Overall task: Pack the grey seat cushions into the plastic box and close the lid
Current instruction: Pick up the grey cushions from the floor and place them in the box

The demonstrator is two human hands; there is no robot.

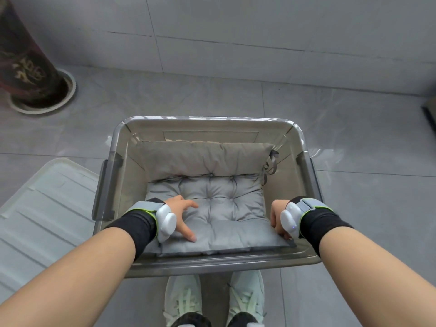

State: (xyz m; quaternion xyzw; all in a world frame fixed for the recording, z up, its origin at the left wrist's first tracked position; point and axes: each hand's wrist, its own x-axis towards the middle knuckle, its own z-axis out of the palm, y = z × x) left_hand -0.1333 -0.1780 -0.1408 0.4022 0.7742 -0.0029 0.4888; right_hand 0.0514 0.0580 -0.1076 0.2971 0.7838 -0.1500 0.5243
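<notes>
Your left hand (180, 214) lies flat w/ fingers spread, pressing the top grey seat cushion (219, 208) inside the plastic box (212, 264). Your right hand (277, 219) curls its fingers round that cushion's right edge, just beside the box wall. A 2nd cushion (203, 159) leans upright against the far wall. The lid (44, 208) is off, on the floor left of the box. The dark vase (28, 67), far left, carries gold characters, too blurred to read.

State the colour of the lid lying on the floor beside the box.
The lid is translucent white; the head view shows it.
</notes>
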